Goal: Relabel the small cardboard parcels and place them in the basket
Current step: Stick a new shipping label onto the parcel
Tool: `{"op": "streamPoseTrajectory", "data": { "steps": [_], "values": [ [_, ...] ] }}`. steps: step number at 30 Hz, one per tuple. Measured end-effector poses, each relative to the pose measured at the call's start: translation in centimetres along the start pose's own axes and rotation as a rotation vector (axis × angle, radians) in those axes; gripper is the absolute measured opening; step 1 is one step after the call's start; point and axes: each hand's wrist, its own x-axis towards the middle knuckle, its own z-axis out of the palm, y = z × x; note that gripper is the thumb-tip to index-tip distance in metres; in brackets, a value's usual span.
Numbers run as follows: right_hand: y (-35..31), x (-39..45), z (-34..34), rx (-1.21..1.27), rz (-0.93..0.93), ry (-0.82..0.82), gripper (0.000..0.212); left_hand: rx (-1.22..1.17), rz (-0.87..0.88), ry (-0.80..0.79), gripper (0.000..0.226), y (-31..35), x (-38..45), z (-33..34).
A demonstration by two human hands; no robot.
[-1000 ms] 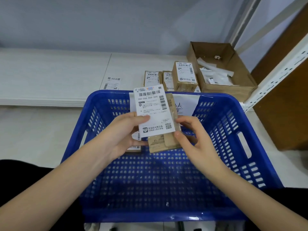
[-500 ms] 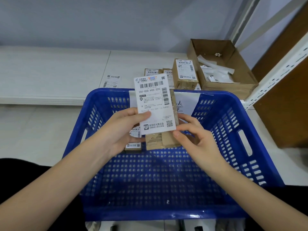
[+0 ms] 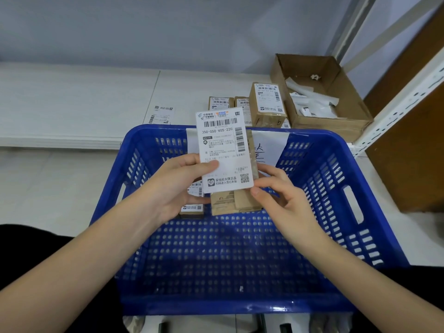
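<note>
Over the blue basket (image 3: 336,150) my left hand (image 3: 175,188) pinches a white shipping label (image 3: 223,145), thumb on its lower left face. Behind the label stands a small cardboard parcel (image 3: 234,203), its bare lower end showing under the label. My right hand (image 3: 286,198) grips that parcel from the right, thumb at the label's lower right corner and fingers behind the cardboard. Another labelled parcel (image 3: 192,209) lies on the basket floor, partly hidden by my left hand. More labelled parcels (image 3: 266,104) stand on the white shelf behind the basket.
An open cardboard box (image 3: 355,121) with white backing strips sits at the back right, next to a white perforated rack post (image 3: 406,102). A loose label (image 3: 161,115) lies on the shelf at back left. A handwritten paper tag (image 3: 271,145) is taped to the basket's far wall.
Both hands have lifted the label and parcel a little. The label now sits higher against the parcel, with more bare cardboard showing below it.
</note>
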Motion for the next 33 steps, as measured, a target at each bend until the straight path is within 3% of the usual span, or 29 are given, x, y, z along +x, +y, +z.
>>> {"op": "streamPoseTrajectory", "data": {
  "steps": [18, 28, 33],
  "values": [
    [-0.1, -0.2, 0.3, -0.004, -0.014, 0.022, 0.021, 0.060, 0.061, 0.029, 0.011, -0.4, 0.0, 0.3],
    [-0.1, -0.6, 0.8, 0.004, -0.037, 0.050, 0.025, 0.272, 0.307, 0.158, 0.015, -1.6, 0.1, 1.1],
    [-0.3, -0.7, 0.9, 0.026, -0.040, 0.062, 0.025, 0.340, 0.517, 0.176, 0.051, -2.4, 0.1, 1.4]
  ]
}}
